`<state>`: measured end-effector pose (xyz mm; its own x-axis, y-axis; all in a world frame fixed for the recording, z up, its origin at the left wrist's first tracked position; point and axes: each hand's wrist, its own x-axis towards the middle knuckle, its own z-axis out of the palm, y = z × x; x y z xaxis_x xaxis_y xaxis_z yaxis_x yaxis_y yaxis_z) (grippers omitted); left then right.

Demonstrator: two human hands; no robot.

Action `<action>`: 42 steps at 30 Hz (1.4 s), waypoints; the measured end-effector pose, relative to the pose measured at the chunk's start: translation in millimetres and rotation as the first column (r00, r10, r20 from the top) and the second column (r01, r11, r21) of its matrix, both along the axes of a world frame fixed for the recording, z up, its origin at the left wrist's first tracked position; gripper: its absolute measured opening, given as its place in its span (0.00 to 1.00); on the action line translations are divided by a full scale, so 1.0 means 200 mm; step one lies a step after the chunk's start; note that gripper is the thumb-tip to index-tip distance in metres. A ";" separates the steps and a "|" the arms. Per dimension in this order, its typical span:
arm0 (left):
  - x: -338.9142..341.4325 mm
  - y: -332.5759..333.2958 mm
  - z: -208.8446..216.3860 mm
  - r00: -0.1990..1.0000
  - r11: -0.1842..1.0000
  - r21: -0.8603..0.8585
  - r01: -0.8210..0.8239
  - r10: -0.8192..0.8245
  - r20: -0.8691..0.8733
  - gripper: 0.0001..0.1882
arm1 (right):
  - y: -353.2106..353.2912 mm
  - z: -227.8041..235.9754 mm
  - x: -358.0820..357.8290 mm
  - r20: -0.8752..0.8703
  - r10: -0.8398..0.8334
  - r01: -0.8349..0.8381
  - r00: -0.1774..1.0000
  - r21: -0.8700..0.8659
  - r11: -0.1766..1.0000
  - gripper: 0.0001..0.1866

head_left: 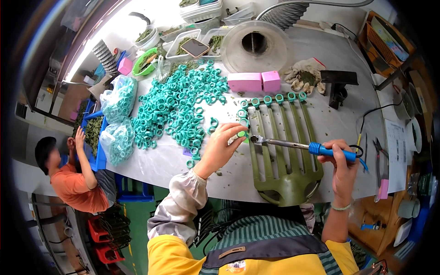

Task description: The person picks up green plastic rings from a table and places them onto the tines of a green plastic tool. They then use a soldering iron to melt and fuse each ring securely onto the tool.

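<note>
My left hand (222, 145) pinches a small teal ring (241, 134) between thumb and fingertips, beside the left bar of an olive-green frame. This frame (287, 189) lies on the table with several parallel bars joined at a rounded near end. More teal rings sit along its far edge, among them one ring (279, 98) near the middle. My right hand (341, 170) is closed round the blue handle of a soldering iron (293, 144). The iron's metal tip reaches left across the frame, close to my left fingertips. Whether the tip touches the ring I cannot tell.
A wide heap of teal rings (176, 107) covers the table's left half, beside filled plastic bags (120, 98). Pink blocks (245, 82), a funnel-shaped hood (256, 46) and a glove (306, 75) lie beyond the frame. Pliers (378, 165) rest at right. Another person (82, 183) sits far left.
</note>
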<state>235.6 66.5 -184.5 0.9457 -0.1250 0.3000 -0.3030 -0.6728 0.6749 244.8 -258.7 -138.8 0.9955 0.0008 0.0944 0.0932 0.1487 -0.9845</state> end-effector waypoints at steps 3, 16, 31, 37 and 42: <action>0.02 -0.03 -0.02 0.998 0.995 0.093 0.028 -0.033 0.057 0.13 | 0.02 -0.03 0.01 -0.012 0.019 -0.019 1.000 0.025 1.000 0.11; 0.05 -0.01 0.01 0.997 0.991 0.120 0.055 -0.062 0.052 0.15 | -0.04 0.03 0.00 0.023 0.045 -0.045 0.999 -0.008 0.999 0.10; 0.12 0.50 -0.12 0.957 0.926 0.249 -0.284 0.288 0.025 0.09 | -0.02 0.07 -0.04 0.030 0.056 -0.055 0.998 -0.020 0.998 0.11; 0.03 0.51 -0.13 0.951 0.919 0.249 -0.307 0.303 0.054 0.08 | -0.02 0.07 -0.04 0.023 0.052 -0.051 0.998 -0.022 0.998 0.11; 0.01 0.51 -0.15 0.964 0.928 0.264 -0.264 0.260 0.048 0.07 | -0.03 0.07 -0.05 0.042 0.046 -0.045 0.998 -0.018 0.999 0.11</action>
<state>236.7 167.8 -214.2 0.9520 0.0502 0.3019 -0.0988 -0.8833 0.4582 234.8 -264.1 -124.1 0.9895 0.0484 0.1361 0.1284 0.1369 -0.9822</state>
